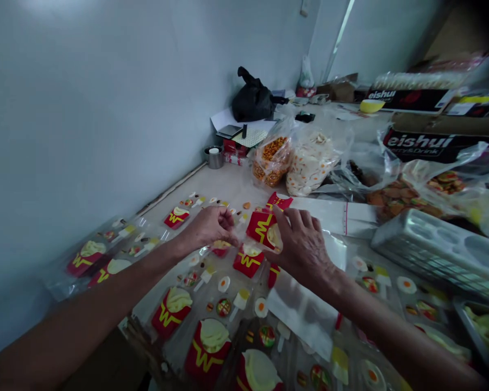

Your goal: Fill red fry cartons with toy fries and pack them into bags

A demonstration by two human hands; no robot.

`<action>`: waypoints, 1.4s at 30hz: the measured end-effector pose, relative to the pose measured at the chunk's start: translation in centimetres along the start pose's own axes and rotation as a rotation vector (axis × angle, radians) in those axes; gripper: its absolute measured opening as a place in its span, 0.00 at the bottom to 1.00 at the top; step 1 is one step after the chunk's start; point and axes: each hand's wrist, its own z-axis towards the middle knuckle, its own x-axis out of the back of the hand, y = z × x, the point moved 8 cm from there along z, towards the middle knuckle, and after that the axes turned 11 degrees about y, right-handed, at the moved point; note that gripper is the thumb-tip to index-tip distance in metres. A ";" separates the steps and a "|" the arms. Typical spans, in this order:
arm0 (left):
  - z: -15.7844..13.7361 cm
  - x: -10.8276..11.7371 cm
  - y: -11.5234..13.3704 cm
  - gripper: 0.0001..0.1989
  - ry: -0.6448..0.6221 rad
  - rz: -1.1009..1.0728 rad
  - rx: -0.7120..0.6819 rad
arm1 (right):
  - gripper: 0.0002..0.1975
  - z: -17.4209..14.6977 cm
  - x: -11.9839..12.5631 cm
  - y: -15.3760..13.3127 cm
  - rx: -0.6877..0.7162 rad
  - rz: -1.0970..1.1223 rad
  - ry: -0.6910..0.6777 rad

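My right hand point(305, 239) grips a red toy-like fries box point(261, 227) with a yellow zigzag and a pale top; clear plastic shows around it. My left hand point(212, 227) is closed in a pinch just left of it, its fingertips at the edge of the clear plastic bag point(238, 234). Below the hands lies another red fries box point(248, 262). More of these red boxes point(171, 312) lie in rows, with small fried-egg pieces point(224, 283), round vegetable-topped pieces point(224, 308) and yellow-and-white popsicle shapes point(240, 301) among them.
Behind the hands stand clear bags of orange pieces point(272, 157) and egg pieces point(312, 163). A metal cup point(214, 157) and black bag point(252, 100) are near the wall. At right are a pale plastic basket point(440, 255), a tray point(481, 331) and printed cartons point(440, 144).
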 end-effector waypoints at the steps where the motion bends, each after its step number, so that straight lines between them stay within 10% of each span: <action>1: 0.2 0.2 0.0 0.26 0.026 -0.012 -0.006 | 0.46 0.1 -0.2 -0.1 -0.007 0.018 0.008; 10: 1.1 1.5 -2.3 0.19 0.144 -0.034 0.068 | 0.47 0.6 -2.1 0.1 -0.064 0.074 -0.057; 27: 1.4 0.2 -3.7 0.19 -0.022 0.011 0.084 | 0.48 -1.6 -3.6 -1.9 0.191 0.313 -0.277; 42: -1.5 2.3 -3.9 0.19 0.099 -0.038 0.061 | 0.49 -2.2 -3.9 -2.4 -0.016 0.309 -0.207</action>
